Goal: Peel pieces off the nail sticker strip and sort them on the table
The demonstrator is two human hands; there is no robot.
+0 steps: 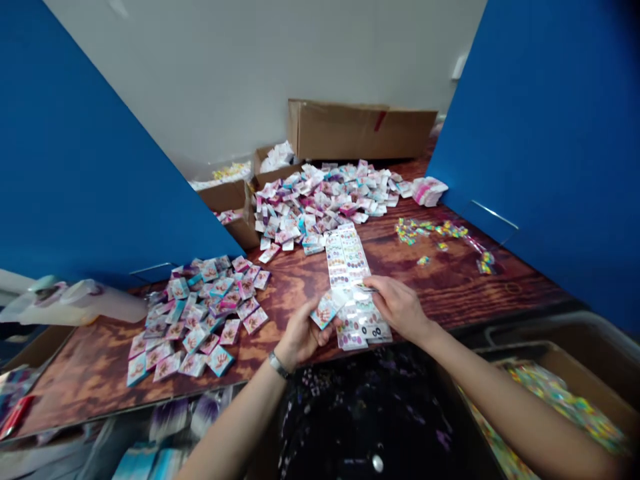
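My left hand [300,335], with a band at the wrist, grips a small flat box [324,313] with a reddish handprint printed on its face. The box's lid end is tilted up towards the right, over the sheets. My right hand [401,308] is pinched closed just right of it, and a small dark-edged piece at its fingertips is too blurred to name. Beneath both hands lie sticker sheets [346,257] with rows of small coloured oval shapes, running from the table's front edge towards the pile behind.
Handprint boxes [207,313] lie spread at the left, and a larger pile [325,200] sits at the back. Small yellow-green packets [430,230] are scattered to the right. A cardboard box [360,130] stands behind. Blue panels [545,147] flank the wooden table [295,273].
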